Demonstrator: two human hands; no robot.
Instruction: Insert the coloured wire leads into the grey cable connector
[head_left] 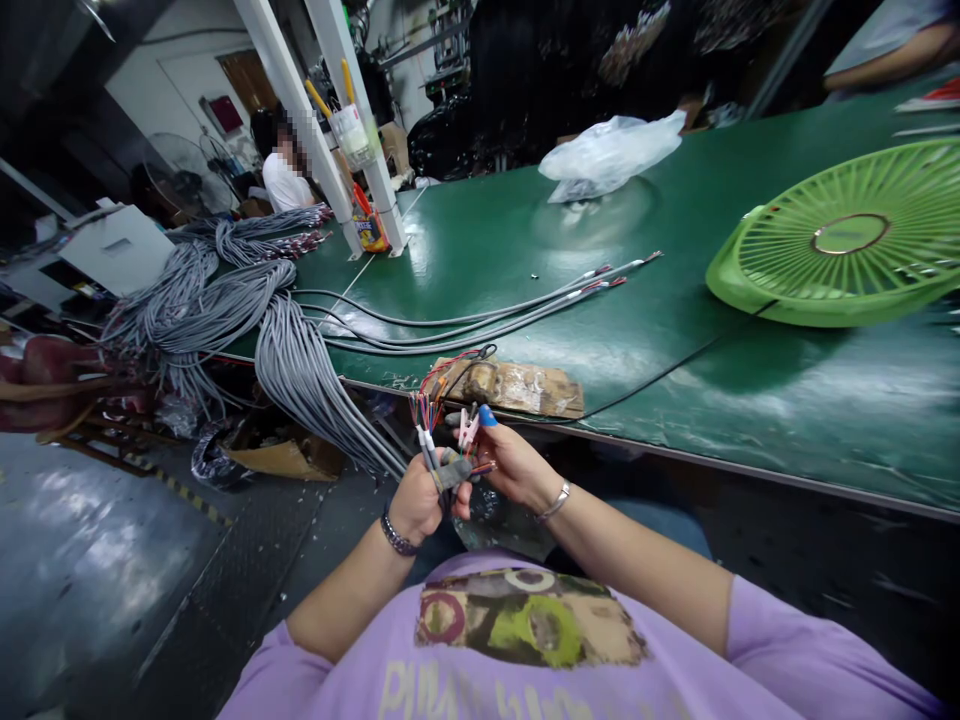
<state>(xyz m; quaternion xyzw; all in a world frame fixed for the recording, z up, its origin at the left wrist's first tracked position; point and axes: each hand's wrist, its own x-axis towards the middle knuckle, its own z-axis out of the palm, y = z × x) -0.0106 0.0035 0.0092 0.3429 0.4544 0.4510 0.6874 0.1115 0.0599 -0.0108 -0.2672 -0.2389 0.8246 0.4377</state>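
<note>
My left hand (417, 497) is closed round the end of a grey cable (450, 470) whose thin coloured wires (424, 408) fan upward from my fist. My right hand (510, 462) pinches at those wire ends, close against the left hand; a blue cap covers one fingertip (487, 415). A small white-and-pink clip-like piece (468, 428) sits between the two hands. Both hands hover just below the front edge of the green table (675, 330). I wear a bracelet on each wrist.
Large bundles of grey cables (225, 300) hang over the table's left end. Several loose cables (480, 315) lie across the top. A green fan grille (847, 240), a plastic bag (611, 150) and a taped cardboard pad (517, 385) also rest there. A person (285, 165) sits far left.
</note>
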